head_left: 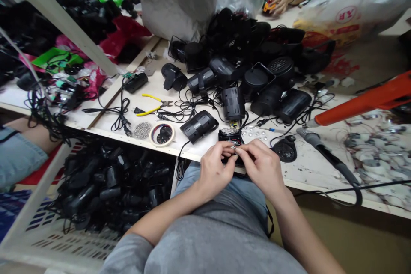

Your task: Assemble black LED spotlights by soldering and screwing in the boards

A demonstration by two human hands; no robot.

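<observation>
At the bench [305, 171] | black boxy housing [226, 135], partly covered | left hand [215, 166], right hand [263, 167] both pinching small piece [234, 147], identity unclear

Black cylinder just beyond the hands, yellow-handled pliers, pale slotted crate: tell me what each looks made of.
Black cylinder: probably plastic, semi-gloss, going by soft highlights on its wall.
Pliers: the grey head looks like dull metal; the smooth yellow handles may be plastic- or rubber-coated.
Crate: likely moulded plastic, matte off-white; rim and slotted walls seem one piece.
</observation>
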